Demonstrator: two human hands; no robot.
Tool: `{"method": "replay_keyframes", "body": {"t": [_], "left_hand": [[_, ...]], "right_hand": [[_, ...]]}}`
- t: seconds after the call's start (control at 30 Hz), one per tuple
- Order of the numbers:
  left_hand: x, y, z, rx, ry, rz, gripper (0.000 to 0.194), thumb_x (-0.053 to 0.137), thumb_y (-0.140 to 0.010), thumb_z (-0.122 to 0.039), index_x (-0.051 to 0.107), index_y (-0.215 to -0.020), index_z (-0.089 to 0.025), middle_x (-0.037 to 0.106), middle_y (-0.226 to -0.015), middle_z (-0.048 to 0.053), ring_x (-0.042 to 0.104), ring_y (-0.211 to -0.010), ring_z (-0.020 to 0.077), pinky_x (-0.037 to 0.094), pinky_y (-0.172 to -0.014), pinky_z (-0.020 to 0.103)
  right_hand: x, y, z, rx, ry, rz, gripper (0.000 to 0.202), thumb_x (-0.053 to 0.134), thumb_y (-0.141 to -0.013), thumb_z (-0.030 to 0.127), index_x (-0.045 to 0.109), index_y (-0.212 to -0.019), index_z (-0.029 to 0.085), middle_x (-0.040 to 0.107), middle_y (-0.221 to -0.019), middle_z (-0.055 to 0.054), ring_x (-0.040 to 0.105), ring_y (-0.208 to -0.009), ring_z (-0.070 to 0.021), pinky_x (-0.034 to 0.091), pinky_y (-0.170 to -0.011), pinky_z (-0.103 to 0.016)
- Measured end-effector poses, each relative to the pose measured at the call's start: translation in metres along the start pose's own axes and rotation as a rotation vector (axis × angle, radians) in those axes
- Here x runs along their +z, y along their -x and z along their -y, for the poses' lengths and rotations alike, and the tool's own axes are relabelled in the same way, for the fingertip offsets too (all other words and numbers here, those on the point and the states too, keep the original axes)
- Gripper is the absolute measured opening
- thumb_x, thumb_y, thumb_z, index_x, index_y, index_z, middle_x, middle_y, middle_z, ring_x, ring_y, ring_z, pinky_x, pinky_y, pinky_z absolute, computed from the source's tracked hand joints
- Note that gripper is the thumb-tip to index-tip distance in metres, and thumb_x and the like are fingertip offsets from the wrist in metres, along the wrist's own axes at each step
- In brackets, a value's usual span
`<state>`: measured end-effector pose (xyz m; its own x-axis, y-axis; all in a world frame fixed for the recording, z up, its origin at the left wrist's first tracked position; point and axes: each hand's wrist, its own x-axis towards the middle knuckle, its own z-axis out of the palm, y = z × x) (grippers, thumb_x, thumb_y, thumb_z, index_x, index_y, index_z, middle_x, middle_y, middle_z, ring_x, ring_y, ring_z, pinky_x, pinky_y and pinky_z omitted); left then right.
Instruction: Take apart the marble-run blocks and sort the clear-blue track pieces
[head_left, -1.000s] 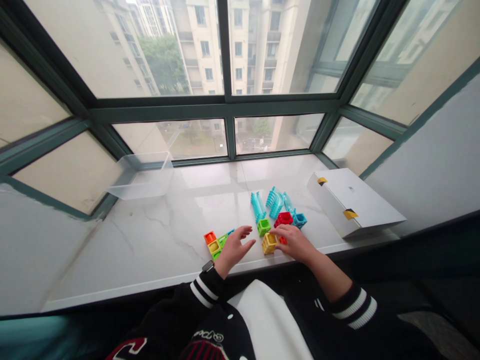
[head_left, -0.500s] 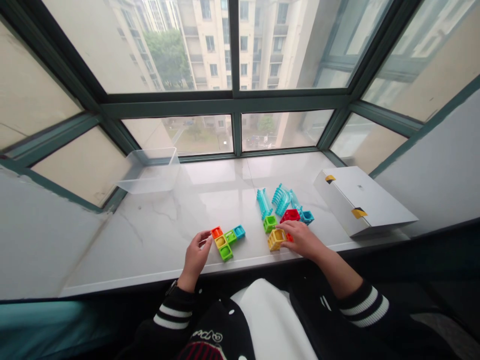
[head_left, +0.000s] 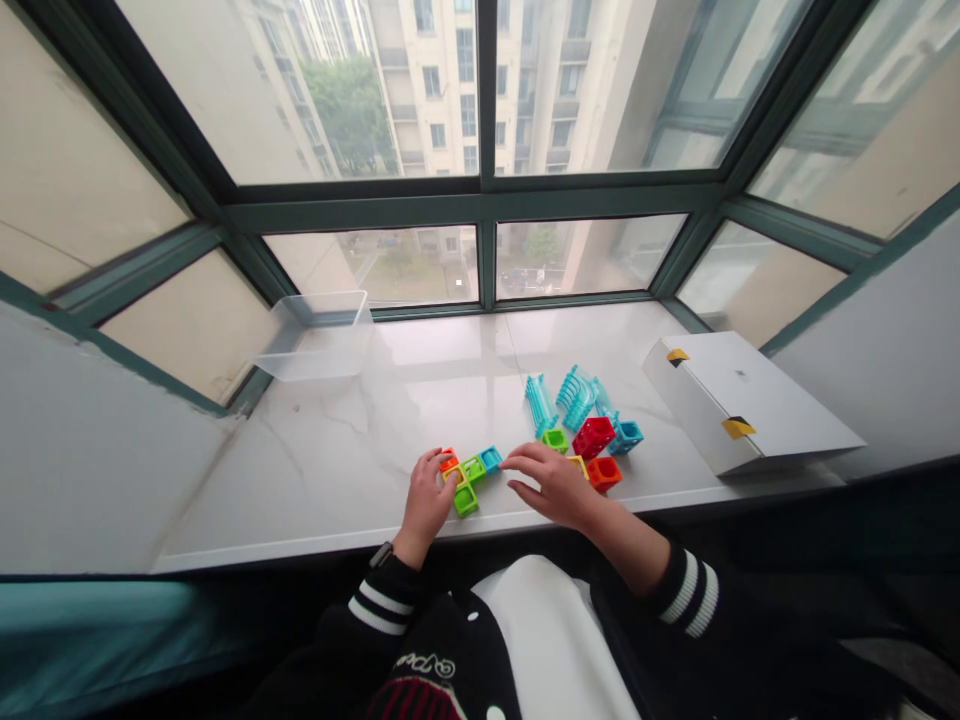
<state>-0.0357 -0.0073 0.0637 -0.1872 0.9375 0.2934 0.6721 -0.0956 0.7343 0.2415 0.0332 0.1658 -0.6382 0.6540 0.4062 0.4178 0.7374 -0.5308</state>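
My left hand [head_left: 426,505] has its fingers and thumb around the orange and yellow end of a flat group of joined toy blocks [head_left: 473,469]. Green blocks and a blue block [head_left: 491,459] make up the rest of that group. Just right of the blue block, my right hand [head_left: 559,487] hovers open, thumb and fingers apart, with nothing in it. Behind this hand, a yellow block [head_left: 578,464] is partly hidden. A green block [head_left: 555,439], a red block [head_left: 593,438], an orange-red block [head_left: 604,474] and a blue cube [head_left: 627,437] lie close by.
Clear turquoise track pieces [head_left: 577,398] lie behind the loose blocks. A transparent plastic bin [head_left: 319,350] stands at the back left of the marble sill [head_left: 360,450]. On the right sits a white box [head_left: 757,400] with yellow-black tabs. Windows [head_left: 420,265] border the back.
My right hand has left the yellow block and moved left to the joined blocks. My left hand has closed over their orange and yellow end. The view has shifted slightly.
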Motion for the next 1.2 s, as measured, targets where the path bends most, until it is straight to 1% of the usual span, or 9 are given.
{"method": "replay_keyframes", "body": {"t": [0.2, 0.33, 0.47, 0.53, 0.63, 0.77, 0.9, 1.1, 1.2], "left_hand": [[0.017, -0.009, -0.002, 0.085, -0.128, 0.113, 0.029, 0.057, -0.098, -0.028, 0.070, -0.124, -0.026, 0.059, -0.150, 0.010, 0.047, -0.148, 0.0319, 0.038, -0.124, 0.056], [0.029, -0.022, -0.003, 0.091, -0.214, 0.185, 0.035, 0.062, -0.097, -0.033, 0.070, -0.130, -0.028, 0.058, -0.154, 0.010, 0.042, -0.151, 0.0361, 0.027, -0.126, 0.064], [0.038, -0.028, -0.004, 0.092, -0.237, 0.248, 0.030, 0.063, -0.098, -0.034, 0.075, -0.125, -0.033, 0.071, -0.139, 0.005, 0.048, -0.146, 0.0359, 0.017, -0.126, 0.067], [0.040, -0.027, -0.004, 0.084, -0.232, 0.237, 0.029, 0.059, -0.100, -0.032, 0.076, -0.123, -0.034, 0.076, -0.130, 0.003, 0.050, -0.143, 0.0348, 0.017, -0.126, 0.066], [0.042, -0.026, -0.004, 0.082, -0.230, 0.210, 0.033, 0.054, -0.101, -0.026, 0.077, -0.122, -0.035, 0.078, -0.124, 0.003, 0.052, -0.141, 0.0330, 0.019, -0.125, 0.063], [0.041, -0.025, -0.004, 0.076, -0.243, 0.208, 0.037, 0.053, -0.099, -0.021, 0.077, -0.123, -0.035, 0.079, -0.122, 0.002, 0.051, -0.140, 0.0323, 0.020, -0.125, 0.061], [0.040, -0.024, -0.004, 0.072, -0.242, 0.219, 0.036, 0.053, -0.099, -0.023, 0.078, -0.123, -0.035, 0.080, -0.120, 0.003, 0.051, -0.140, 0.0330, 0.021, -0.124, 0.061], [0.038, -0.028, -0.010, 0.040, -0.222, 0.233, 0.035, 0.052, -0.099, -0.022, 0.077, -0.121, -0.034, 0.078, -0.125, 0.004, 0.052, -0.141, 0.0339, 0.021, -0.124, 0.065], [0.030, -0.031, -0.021, 0.008, -0.113, 0.170, 0.031, 0.053, -0.101, -0.029, 0.073, -0.125, -0.030, 0.072, -0.136, 0.006, 0.051, -0.143, 0.0352, 0.020, -0.125, 0.068]], "right_hand": [[0.058, -0.006, -0.002, 0.132, 0.001, 0.388, 0.043, 0.076, -0.092, 0.028, 0.068, -0.134, 0.025, 0.071, -0.122, -0.010, 0.070, -0.112, -0.0272, 0.058, -0.097, -0.040], [0.084, -0.007, -0.003, 0.157, 0.039, 0.580, 0.053, 0.079, -0.088, 0.031, 0.064, -0.139, 0.024, 0.070, -0.129, -0.012, 0.071, -0.111, -0.0308, 0.058, -0.092, -0.041], [0.092, -0.005, -0.004, 0.152, 0.061, 0.631, 0.050, 0.075, -0.088, 0.031, 0.063, -0.136, 0.022, 0.073, -0.127, -0.013, 0.072, -0.109, -0.0328, 0.057, -0.089, -0.041], [0.090, -0.003, -0.005, 0.155, 0.067, 0.631, 0.049, 0.073, -0.089, 0.030, 0.062, -0.136, 0.024, 0.074, -0.127, -0.011, 0.072, -0.109, -0.0320, 0.056, -0.088, -0.040], [0.085, 0.001, -0.006, 0.170, 0.105, 0.631, 0.044, 0.071, -0.089, 0.031, 0.064, -0.132, 0.025, 0.077, -0.122, -0.011, 0.073, -0.105, -0.0310, 0.055, -0.086, -0.038], [0.081, 0.004, -0.007, 0.243, 0.162, 0.568, 0.028, 0.071, -0.090, 0.029, 0.072, -0.117, 0.024, 0.080, -0.104, -0.009, 0.075, -0.095, -0.0289, 0.052, -0.081, -0.034], [0.068, 0.004, -0.006, 0.328, 0.086, 0.395, 0.012, 0.069, -0.092, 0.026, 0.074, -0.103, 0.025, 0.080, -0.099, -0.005, 0.075, -0.092, -0.0238, 0.050, -0.080, -0.030], [0.028, 0.001, 0.002, 0.338, -0.214, 0.032, 0.019, 0.066, -0.094, 0.023, 0.067, -0.112, 0.025, 0.078, -0.106, -0.004, 0.076, -0.092, -0.0195, 0.057, -0.083, -0.031], [0.015, 0.002, 0.005, 0.320, -0.268, -0.081, 0.025, 0.063, -0.095, 0.023, 0.064, -0.120, 0.025, 0.077, -0.113, -0.005, 0.076, -0.095, -0.0195, 0.060, -0.087, -0.034]]}}
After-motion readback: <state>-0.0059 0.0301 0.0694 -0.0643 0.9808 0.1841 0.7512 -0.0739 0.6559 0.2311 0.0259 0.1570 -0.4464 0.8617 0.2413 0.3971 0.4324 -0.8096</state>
